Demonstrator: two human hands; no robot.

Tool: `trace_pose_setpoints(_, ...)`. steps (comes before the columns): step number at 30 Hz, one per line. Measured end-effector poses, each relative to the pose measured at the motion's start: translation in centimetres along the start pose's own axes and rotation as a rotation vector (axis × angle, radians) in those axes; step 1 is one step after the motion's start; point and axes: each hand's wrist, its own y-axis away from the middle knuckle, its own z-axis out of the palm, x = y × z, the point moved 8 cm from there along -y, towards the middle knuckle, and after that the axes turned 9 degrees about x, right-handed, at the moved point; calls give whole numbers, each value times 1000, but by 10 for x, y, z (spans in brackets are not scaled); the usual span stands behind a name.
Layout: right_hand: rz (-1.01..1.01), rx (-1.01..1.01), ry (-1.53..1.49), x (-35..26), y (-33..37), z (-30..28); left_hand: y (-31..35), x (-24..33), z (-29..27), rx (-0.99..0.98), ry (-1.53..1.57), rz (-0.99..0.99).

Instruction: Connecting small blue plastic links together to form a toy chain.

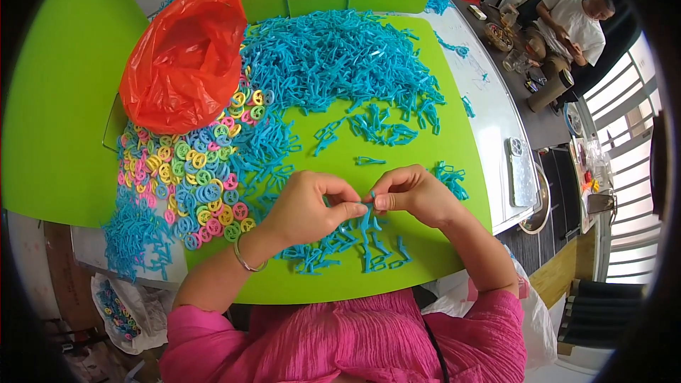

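Note:
My left hand (310, 202), with a bangle (245, 255) on its wrist, and my right hand (415, 196) meet over the green board (425, 230). Both are closed in a pinch, fingertips nearly touching, on a small blue plastic piece (372, 196) mostly hidden between them. Beneath my fingers lie several loose blue looped pieces (379, 248). Farther off, a single blue piece (369, 161) rests alone on the board. A large heap of blue plastic pieces (333, 60) covers the far part. Left of my left hand lie pink, yellow, green and blue plastic rings (206, 184).
A red plastic bag (181, 64) sits on the rings at the far left. A phone (521, 174) lies on the white table (489, 117) at right. Beyond, a person (574, 25) sits by a dark table with a tall flask (552, 91). A white bag (128, 312) stands at lower left.

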Motion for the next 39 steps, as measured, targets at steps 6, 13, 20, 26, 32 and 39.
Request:
trace_pose_setpoints(6, -155, 96, -337, 7, -1, -5, 8, 0, 3, 284, 75, 79)
trace_pose_setpoints(13, -129, -5, -294, -14, 6, 0, 13, 21, -13, 147, 79, 89)
trace_pose_setpoints(20, -432, 616, 463, -52, 24, -83, 105, -21, -145, 756, -105, -23)
trace_pose_setpoints(26, -626, 668, 944, -61, 26, -62, 242, -54, -271, 1314, -306, -99)
trace_pose_setpoints(32, -795, 632, 1073, -50, 15, -42, 245, -61, -285, 1331, -769, -196)
trace_pose_setpoints(39, -525, 703, 1144, -59, 32, -81, 111, 12, -147, 941, -852, 338)
